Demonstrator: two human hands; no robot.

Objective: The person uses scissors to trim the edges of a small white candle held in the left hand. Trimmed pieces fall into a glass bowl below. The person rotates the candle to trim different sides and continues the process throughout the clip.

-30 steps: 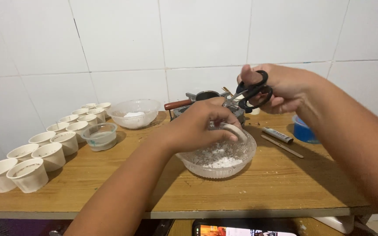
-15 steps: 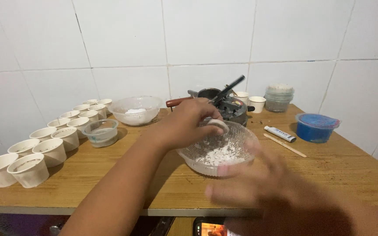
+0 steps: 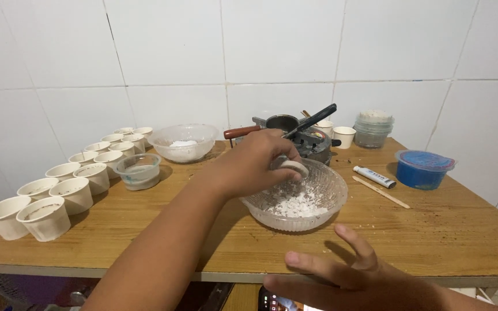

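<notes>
Pinching white piece [image 3: 293,167] over bowl [image 3: 329,190], left hand [image 3: 255,164]

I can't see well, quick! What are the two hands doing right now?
Left hand: closed on a white round piece over the glass bowl of white powder.
Right hand: open, fingers spread, holding nothing.

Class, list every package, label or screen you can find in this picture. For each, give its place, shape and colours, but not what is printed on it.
Tube: lies on the table right of the glass bowl; small, white with a dark printed label and a dark cap end.
Blue tub: right side of the table; round, clear-lidded, blue inside.
Phone screen: below the table's front edge, by the right hand; lit, partly hidden.
</notes>
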